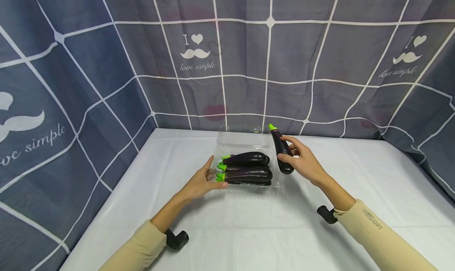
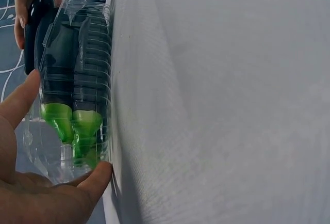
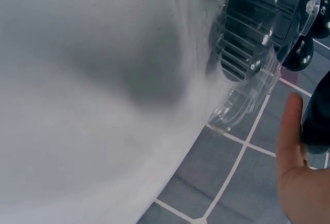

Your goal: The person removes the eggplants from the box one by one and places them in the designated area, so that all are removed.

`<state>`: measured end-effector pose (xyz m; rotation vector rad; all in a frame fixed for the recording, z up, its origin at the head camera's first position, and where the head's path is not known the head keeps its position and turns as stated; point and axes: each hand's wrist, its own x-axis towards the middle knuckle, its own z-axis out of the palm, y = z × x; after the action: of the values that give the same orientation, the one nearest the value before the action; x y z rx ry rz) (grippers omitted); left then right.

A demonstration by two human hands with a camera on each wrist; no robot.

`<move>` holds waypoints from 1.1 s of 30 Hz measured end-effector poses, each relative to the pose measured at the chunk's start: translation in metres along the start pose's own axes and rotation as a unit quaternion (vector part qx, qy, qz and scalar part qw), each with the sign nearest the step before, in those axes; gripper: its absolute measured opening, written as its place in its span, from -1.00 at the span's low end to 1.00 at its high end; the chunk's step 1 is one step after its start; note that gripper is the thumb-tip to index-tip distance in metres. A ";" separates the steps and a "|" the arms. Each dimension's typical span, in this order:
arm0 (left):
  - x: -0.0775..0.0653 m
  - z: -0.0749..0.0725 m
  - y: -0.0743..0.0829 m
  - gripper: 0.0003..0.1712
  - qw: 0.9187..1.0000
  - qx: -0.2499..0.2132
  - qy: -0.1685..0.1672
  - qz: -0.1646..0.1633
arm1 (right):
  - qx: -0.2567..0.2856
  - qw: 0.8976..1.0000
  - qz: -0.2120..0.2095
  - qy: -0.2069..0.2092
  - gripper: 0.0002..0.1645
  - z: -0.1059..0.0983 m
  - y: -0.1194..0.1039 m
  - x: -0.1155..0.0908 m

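Note:
A clear plastic box (image 1: 277, 181) lies on the table with its lid (image 1: 243, 138) folded back. Several dark eggplants (image 1: 247, 174) with green stem ends lie sideways inside it. My left hand (image 1: 200, 184) rests at the left end of the box, thumb along the front and fingers spread behind; the left wrist view shows green stem ends (image 2: 56, 118) through the plastic, between the fingertips. Just right of the box, my right hand (image 1: 302, 156) holds another eggplant (image 1: 281, 146) between thumb and fingers, its green end pointing up and away. The right wrist view shows only part of it.
A white cloth (image 1: 227, 231) covers the table. Behind and to the left hangs a dark grey curtain (image 1: 245, 57) with white lines and printed moustaches. Black wrist cameras (image 1: 177, 240) sit below both sleeves.

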<state>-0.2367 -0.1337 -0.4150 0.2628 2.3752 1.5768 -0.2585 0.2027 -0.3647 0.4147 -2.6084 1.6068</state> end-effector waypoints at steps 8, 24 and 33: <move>0.000 0.000 -0.001 0.31 1.000 -0.006 -0.003 0.002 | -0.021 0.999 0.023 0.011 -0.27 -0.010 0.008 -0.011; 0.001 0.000 0.000 0.31 1.000 0.006 0.002 0.001 | 0.069 0.993 0.087 -0.029 -0.19 -0.015 0.033 -0.036; 0.001 0.000 -0.002 0.32 1.000 0.004 0.001 -0.002 | 0.053 0.992 0.109 -0.043 -0.17 -0.011 0.039 -0.038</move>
<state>-0.2379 -0.1337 -0.4173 0.2571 2.3814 1.5674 -0.2332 0.2362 -0.4007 0.2131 -2.7212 1.8394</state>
